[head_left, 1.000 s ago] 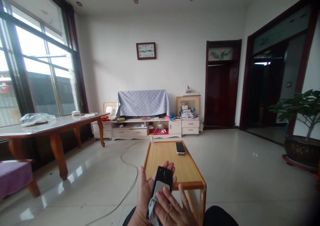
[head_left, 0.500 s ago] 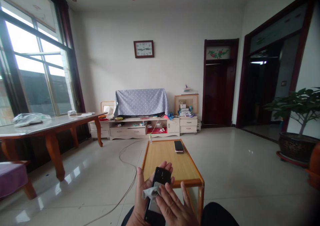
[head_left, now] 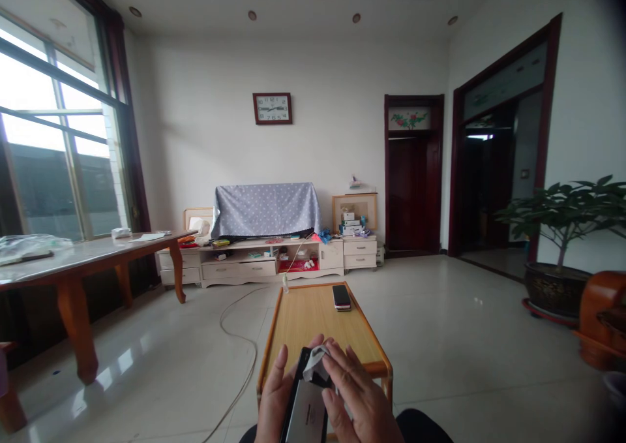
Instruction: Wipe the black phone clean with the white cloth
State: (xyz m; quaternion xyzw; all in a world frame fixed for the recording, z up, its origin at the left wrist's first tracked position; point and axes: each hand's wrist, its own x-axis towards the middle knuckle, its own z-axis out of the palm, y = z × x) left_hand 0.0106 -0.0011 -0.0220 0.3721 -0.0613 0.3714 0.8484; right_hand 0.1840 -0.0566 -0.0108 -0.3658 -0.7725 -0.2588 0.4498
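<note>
Black and glossy, a slim rectangular phone [head_left: 306, 410] lies lengthwise in the left hand [head_left: 272, 405], whose palm cradles its back while the thumb closes along its left edge. To the right, the right hand [head_left: 359, 400] lies over the phone's upper end, fingers curled to pinch a small, soft, crumpled grey-white cloth [head_left: 315, 363] against the top of the screen. The lower screen, nearer the wrists, shines pale and smooth and looks already wiped; the top part under the cloth appears to be what is left. Just beyond both hands stretches a long, pale wood tabletop [head_left: 313, 316] with an orange rim. Well beyond the right hand, near its far end, a second dark phone [head_left: 341, 297] lies flat.
</note>
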